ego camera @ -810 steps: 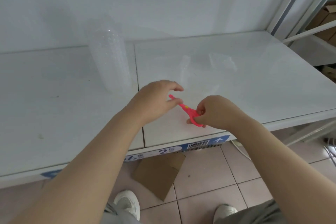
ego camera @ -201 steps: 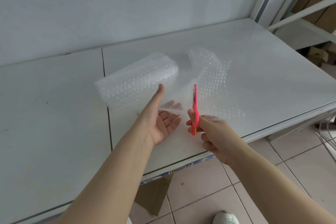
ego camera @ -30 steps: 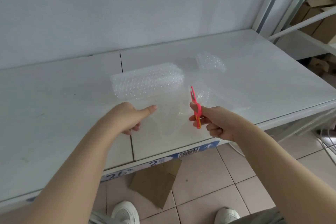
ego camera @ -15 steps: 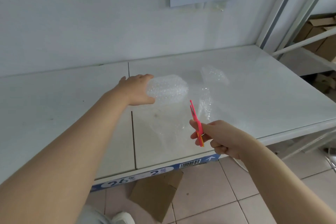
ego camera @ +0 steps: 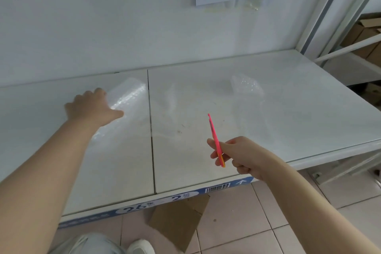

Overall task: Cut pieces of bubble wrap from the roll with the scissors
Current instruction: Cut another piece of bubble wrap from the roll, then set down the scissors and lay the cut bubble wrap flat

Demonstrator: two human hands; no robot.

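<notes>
Left hand (ego camera: 88,107): fingers curl over the bubble wrap roll (ego camera: 128,96) and have pulled it left, past the table (ego camera: 288,130) seam.
Right hand (ego camera: 241,154): grips the pink scissors (ego camera: 214,136), blades together, tips up.
Cut piece (ego camera: 247,86): lies far right.
Meaning: probably more wrap gets rolled out next.

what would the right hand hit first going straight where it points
Looks free up to the wall: right hand and scissors aim between roll and cut piece; depth unclear.
</notes>
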